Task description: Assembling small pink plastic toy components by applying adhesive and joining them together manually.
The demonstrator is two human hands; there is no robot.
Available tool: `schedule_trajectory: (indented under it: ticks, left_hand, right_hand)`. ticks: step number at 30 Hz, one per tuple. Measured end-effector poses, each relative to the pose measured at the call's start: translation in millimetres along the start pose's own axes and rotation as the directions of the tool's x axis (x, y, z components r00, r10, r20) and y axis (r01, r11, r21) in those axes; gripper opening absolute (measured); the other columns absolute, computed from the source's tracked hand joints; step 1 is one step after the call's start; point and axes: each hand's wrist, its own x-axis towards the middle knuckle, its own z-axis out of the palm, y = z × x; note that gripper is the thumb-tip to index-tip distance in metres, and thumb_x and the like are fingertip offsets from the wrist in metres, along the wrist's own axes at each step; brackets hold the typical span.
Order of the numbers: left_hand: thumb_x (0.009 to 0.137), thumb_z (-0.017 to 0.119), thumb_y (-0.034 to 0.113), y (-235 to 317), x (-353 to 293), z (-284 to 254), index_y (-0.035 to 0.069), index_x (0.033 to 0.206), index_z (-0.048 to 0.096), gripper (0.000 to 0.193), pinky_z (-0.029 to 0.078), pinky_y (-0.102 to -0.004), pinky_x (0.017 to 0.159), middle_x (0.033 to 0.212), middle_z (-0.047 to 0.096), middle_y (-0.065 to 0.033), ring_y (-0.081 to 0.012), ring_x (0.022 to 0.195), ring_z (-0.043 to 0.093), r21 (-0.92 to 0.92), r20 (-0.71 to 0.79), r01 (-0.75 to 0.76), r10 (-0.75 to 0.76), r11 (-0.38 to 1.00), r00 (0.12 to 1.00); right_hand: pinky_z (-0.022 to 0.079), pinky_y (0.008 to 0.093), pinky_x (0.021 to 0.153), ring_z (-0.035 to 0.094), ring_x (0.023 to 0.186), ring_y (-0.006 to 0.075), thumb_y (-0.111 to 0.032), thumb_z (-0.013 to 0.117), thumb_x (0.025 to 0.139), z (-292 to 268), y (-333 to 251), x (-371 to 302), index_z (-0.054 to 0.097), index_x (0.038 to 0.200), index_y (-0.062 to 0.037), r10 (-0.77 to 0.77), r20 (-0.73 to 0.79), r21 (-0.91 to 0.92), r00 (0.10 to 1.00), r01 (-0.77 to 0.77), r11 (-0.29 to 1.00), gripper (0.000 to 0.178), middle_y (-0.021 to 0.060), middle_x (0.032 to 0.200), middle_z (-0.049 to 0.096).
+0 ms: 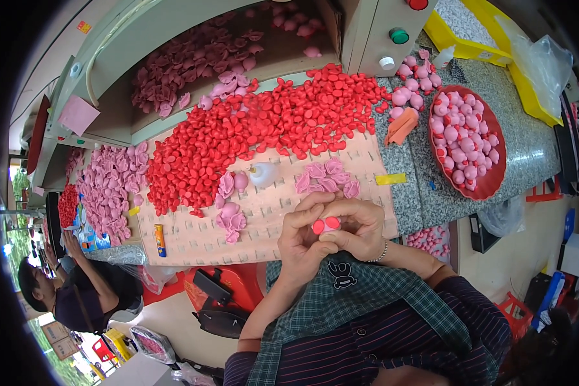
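Observation:
Close in front of my chest, above the near edge of the work mat, both hands grip a small pink plastic piece (330,223) with two red oval parts on it. My left hand (296,249) closes on it from the left. From the right, my right hand (361,226) pinches it with the thumb in front; the fingers partly cover the piece. Just beyond my hands, several curled pink shells (325,175) lie on the pink mat (276,209). A whitish squeeze bottle (263,174) stands left of them, beside more pink pieces (230,220).
A long heap of red parts (270,116) crosses the mat's far side, before a machine opening holding pink shells (193,64). At right are a red bowl (500,151) of pink-and-red pieces, an orange cloth (402,126) and yellow trays (527,83). Another person (87,293) works at left.

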Motion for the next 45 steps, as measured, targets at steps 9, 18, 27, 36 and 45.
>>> schedule_trajectory:
  ticks: [9,18,27,36,45]
  left_hand:
    - [0.086,0.077,0.022,1,0,0,0.01,0.132,0.049,0.056,0.044,-0.0462,0.107,0.142,0.044,-0.0244,-0.0375,0.131,0.049,-0.014,-0.008,0.003,-0.003,1.0,1.0]
    - [0.086,0.076,0.023,1,1,-2,0.01,0.133,0.049,0.056,0.044,-0.0458,0.106,0.141,0.045,-0.0245,-0.0375,0.131,0.049,-0.032,0.011,-0.007,0.008,0.999,1.0]
    - [0.086,0.076,0.022,-1,2,-4,0.011,0.133,0.048,0.055,0.044,-0.0445,0.105,0.14,0.046,-0.0242,-0.0358,0.131,0.049,-0.036,0.014,-0.007,0.008,0.999,1.0]
    - [0.087,0.076,0.023,-1,3,-5,0.011,0.134,0.048,0.055,0.045,-0.0441,0.104,0.139,0.046,-0.0243,-0.0338,0.13,0.05,-0.032,0.022,-0.007,0.008,0.999,1.0]
    - [0.085,0.078,0.024,-1,3,-12,0.01,0.134,0.048,0.058,0.044,-0.0454,0.105,0.139,0.046,-0.0249,-0.0355,0.129,0.05,-0.037,0.103,-0.046,0.05,0.998,0.993]
  right_hand:
    - [0.051,0.023,0.071,0.064,0.082,0.0091,0.004,0.073,0.083,1,1,-1,0.065,0.11,0.0042,-0.016,-0.009,-0.033,1.0,0.015,0.999,0.029,0.0063,0.092,0.067]
    - [0.051,0.0231,0.073,0.064,0.083,0.0093,0.005,0.072,0.084,3,-2,0,0.065,0.111,0.0043,-0.009,-0.001,-0.005,1.0,0.009,1.0,0.029,0.0074,0.096,0.067]
    - [0.052,0.0235,0.074,0.064,0.085,0.0093,0.005,0.071,0.086,4,-1,-1,0.063,0.109,0.0049,0.041,-0.011,0.041,0.999,-0.041,0.998,0.024,0.0071,0.094,0.068]
    - [0.053,0.0236,0.074,0.065,0.084,0.0099,0.005,0.071,0.086,6,-2,1,0.063,0.11,0.0054,0.041,-0.038,0.066,0.998,-0.038,0.997,0.025,0.0078,0.094,0.068]
    - [0.053,0.0279,0.067,0.068,0.078,0.0165,0.002,0.076,0.08,1,-2,5,0.065,0.105,0.0041,-0.157,0.036,-0.153,0.987,0.161,0.975,0.027,0.0138,0.09,0.07]
